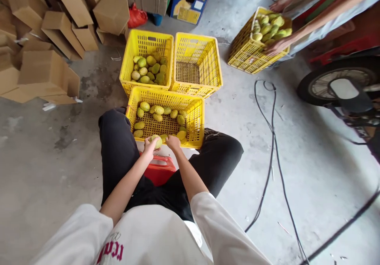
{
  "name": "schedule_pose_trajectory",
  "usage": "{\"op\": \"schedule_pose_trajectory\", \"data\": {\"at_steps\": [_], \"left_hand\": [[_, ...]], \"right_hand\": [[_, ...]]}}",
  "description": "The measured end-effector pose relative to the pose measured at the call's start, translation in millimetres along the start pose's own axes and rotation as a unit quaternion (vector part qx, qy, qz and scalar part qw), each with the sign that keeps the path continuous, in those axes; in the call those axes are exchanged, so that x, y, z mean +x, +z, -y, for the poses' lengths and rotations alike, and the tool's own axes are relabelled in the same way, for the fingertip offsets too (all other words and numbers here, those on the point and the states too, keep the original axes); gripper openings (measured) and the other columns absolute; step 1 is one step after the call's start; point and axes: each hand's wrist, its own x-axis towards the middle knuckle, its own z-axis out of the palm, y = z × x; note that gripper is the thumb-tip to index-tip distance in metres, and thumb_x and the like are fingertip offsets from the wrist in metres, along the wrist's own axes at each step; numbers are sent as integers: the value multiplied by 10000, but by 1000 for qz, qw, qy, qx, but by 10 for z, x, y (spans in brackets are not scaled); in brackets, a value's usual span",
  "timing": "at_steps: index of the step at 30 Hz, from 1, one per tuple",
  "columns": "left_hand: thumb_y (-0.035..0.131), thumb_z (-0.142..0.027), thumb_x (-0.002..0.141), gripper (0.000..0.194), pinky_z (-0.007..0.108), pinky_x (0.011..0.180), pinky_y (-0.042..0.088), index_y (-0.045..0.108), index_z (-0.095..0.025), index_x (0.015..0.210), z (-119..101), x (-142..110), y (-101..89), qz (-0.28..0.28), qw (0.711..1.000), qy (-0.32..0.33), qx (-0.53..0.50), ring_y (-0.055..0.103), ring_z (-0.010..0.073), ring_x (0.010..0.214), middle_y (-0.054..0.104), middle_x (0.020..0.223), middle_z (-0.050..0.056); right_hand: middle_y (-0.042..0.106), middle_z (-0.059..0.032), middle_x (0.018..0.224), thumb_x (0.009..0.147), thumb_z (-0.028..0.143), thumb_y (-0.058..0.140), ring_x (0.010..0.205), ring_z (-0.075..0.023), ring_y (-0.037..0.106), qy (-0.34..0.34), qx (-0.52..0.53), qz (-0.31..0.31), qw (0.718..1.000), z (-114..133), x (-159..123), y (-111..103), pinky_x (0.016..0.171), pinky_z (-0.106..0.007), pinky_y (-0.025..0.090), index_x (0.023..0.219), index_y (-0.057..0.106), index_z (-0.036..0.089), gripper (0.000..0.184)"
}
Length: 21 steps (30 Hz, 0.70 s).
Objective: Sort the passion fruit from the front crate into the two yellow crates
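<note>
My left hand (151, 145) is wrapped round an oval yellow-green fruit (156, 141), held over the near rim of the front yellow crate (194, 106). Just right of that fruit, my right hand (173, 142) is closed at the same rim, its fingers curled; what they hold, if anything, is hidden. Inside the front crate, several similar fruits (158, 110) lie along the far side and in the side corners, with the slatted bottom showing between them. The crate sits in front of my knees.
Behind stand a yellow crate partly filled with fruit (151, 69) and an empty yellow crate (197, 63). A red plastic stool (160, 174) shows between my legs. Cardboard boxes (44, 71) lie left. At right, another person's hands hold a full crate (252, 55); a black cable (273, 138) crosses the floor.
</note>
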Motion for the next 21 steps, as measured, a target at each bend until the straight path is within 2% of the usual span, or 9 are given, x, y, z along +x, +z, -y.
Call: {"op": "schedule_pose_trajectory", "data": {"at_steps": [3, 7, 9, 12, 14, 16, 18, 19, 21], "left_hand": [[927, -301, 855, 370, 239, 590, 553, 601, -259, 1027, -126, -24, 102, -60, 998, -23, 5, 661, 150, 716, 661, 879, -1], [839, -287, 974, 204, 272, 679, 639, 638, -258, 996, -448, 35, 514, -44, 998, -37, -3, 716, 182, 854, 717, 949, 30], [816, -293, 1009, 156, 294, 770, 680, 664, -270, 1032, -669, 111, 861, -24, 999, -32, -14, 748, 202, 975, 751, 1034, 40], [711, -341, 1106, 84, 302, 934, 704, 701, -286, 1167, -1075, 265, 1507, 32, 997, -6, -72, 758, 223, 1213, 770, 1163, 58], [632, -395, 1154, 212, 357, 1023, 711, 709, -286, 1318, -1374, 391, 1938, 88, 993, 37, -73, 752, 259, 1324, 775, 1181, 73], [571, -489, 1181, 407, 428, 1113, 689, 695, -214, 1454, -1643, 541, 2277, 146, 986, 72, -40, 738, 321, 1417, 771, 1271, 133], [543, -519, 1194, 498, 478, 1196, 637, 669, -186, 1542, -1817, 706, 2451, 175, 977, 119, 22, 709, 344, 1499, 739, 1413, 165], [544, -498, 1196, 490, 500, 1232, 606, 663, -189, 1558, -1853, 786, 2463, 181, 971, 141, 59, 692, 342, 1532, 723, 1467, 168], [623, -409, 1155, 408, 557, 1292, 544, 705, -191, 1490, -1816, 921, 2339, 188, 956, 177, 139, 669, 349, 1567, 735, 1483, 173]], "right_hand": [[895, -129, 1198, 988, 169, 736, 1336, -350, 805, 79, -178, 55, 979, -1, -103, 116, 1174, -459, 578, 1222, 832, 227, 260], [867, -206, 1364, 1135, 249, 617, 1384, -369, 793, 86, -314, 108, 939, 151, -124, 192, 1129, -413, 563, 1248, 856, 173, 275], [850, -209, 1419, 1203, 289, 505, 1384, -345, 794, 78, -354, 121, 924, 201, -150, 184, 1087, -378, 563, 1307, 849, 162, 381], [849, -180, 1435, 1235, 295, 425, 1369, -301, 800, 67, -391, 131, 909, 242, -184, 161, 1022, -329, 560, 1387, 827, 167, 448], [854, -165, 1428, 1237, 294, 421, 1363, -282, 802, 62, -403, 136, 903, 255, -188, 155, 996, -308, 553, 1406, 821, 172, 451], [858, -156, 1415, 1236, 299, 422, 1348, -272, 808, 60, -406, 139, 901, 262, -174, 156, 973, -298, 549, 1399, 825, 176, 452], [864, -153, 1396, 1230, 307, 433, 1322, -270, 817, 64, -404, 142, 901, 265, -147, 159, 940, -294, 550, 1394, 829, 182, 446], [866, -153, 1388, 1224, 311, 443, 1312, -271, 821, 67, -402, 143, 902, 265, -133, 161, 923, -295, 551, 1397, 829, 183, 441], [866, -159, 1387, 1212, 314, 464, 1310, -278, 822, 74, -398, 143, 903, 263, -105, 166, 904, -297, 553, 1410, 826, 182, 434]]}}
